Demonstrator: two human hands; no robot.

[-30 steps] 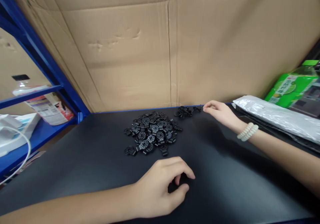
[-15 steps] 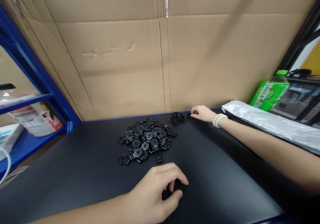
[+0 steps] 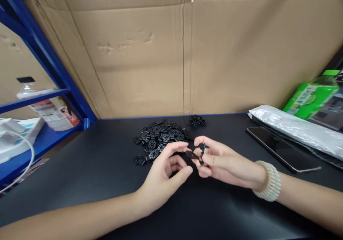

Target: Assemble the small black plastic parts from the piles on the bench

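Note:
My left hand (image 3: 167, 172) and my right hand (image 3: 218, 161) meet above the middle of the black table (image 3: 80, 168). A small black disc part (image 3: 192, 154) sits between the left fingertips. My right fingers pinch a small black clip (image 3: 202, 149) that touches the disc. Just behind the hands lies a pile of black perforated discs (image 3: 160, 141). A smaller heap of black clips (image 3: 196, 120) sits at the table's far edge. A pale coiled band is on my right wrist.
A cardboard wall (image 3: 187, 54) stands behind the table. A phone (image 3: 281, 149) lies face up at the right, beside a silvery plastic bag (image 3: 297, 127) and a green bottle (image 3: 311, 95). Blue shelving (image 3: 40, 90) with a bottle and white items stands at the left.
My right hand drew back from the small clip heap with a clip in it. My left hand rose from the table with a disc and met the right hand at the middle.

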